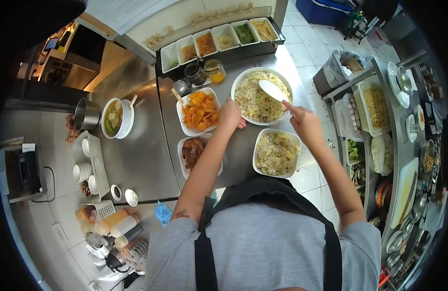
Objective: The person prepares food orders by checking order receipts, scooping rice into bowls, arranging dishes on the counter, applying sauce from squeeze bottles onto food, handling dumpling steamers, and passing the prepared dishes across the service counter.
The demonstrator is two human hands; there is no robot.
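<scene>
My left hand [230, 115] is closed on the near left rim of a large round white bowl [234, 103], which is full of fried rice [253, 99]. My right hand [305, 123] grips a white serving spoon [272, 90], its index finger stretched along the handle. The spoon's bowl rests over the right part of the rice. Just below, closer to my body, stands a squarish white bowl of fried rice [276, 153]. Left of my left hand is a white dish of orange-coloured food [200, 111]. My left forearm partly covers a dish of brown meat [192, 153].
Topping trays [205, 43] line the counter's back edge, with small glass jars [215, 71] before them. A soup bowl [118, 118] and steel pot [87, 114] stand left. Squeeze bottles [111, 220] are at lower left. A loaded shelf [386, 140] and a bin [340, 72] are right.
</scene>
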